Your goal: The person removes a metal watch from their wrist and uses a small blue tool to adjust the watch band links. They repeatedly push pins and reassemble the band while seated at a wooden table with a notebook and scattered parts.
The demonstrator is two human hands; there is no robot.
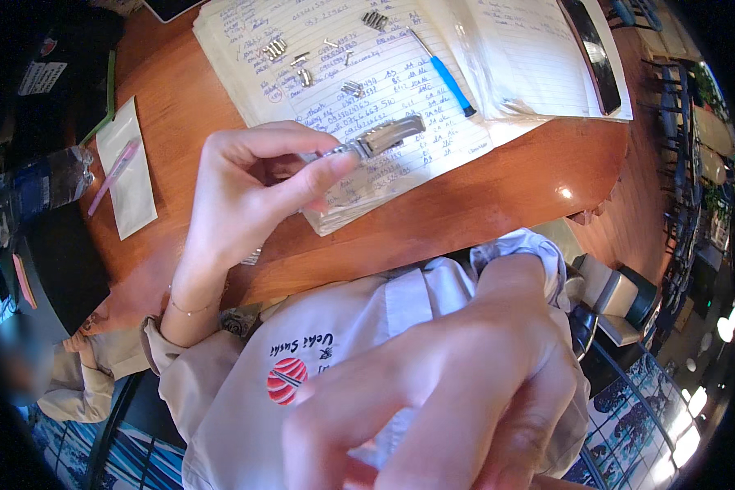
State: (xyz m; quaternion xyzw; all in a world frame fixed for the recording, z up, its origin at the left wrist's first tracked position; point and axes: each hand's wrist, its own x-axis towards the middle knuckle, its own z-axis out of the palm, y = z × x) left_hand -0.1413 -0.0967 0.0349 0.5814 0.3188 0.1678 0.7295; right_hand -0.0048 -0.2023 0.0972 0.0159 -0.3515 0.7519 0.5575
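the left hand (257, 175) pinches a metal band (392, 136) between thumb and forefinger, above the lower part of a notebook (510, 77); the fingertips hide its near end, and its other fingers are curled mostly out of sight. the right hand (457, 376) is blurred, close to the camera and cut off below; its fingers are bent, but whether they hold anything cannot be told. it covers much of the wearer's shirt (245, 441).

small silvery links (274, 50) lie in several clusters on the left page, too small to count surely. a blue screwdriver (452, 84) lies near the fold, its thin shaft pointing away. a phone (592, 53) rests on the right page, cut by the top edge. a silvery piece (253, 256) shows beside the left wrist, partly hidden. at far left, a bottle (57, 180) fades into shadow.
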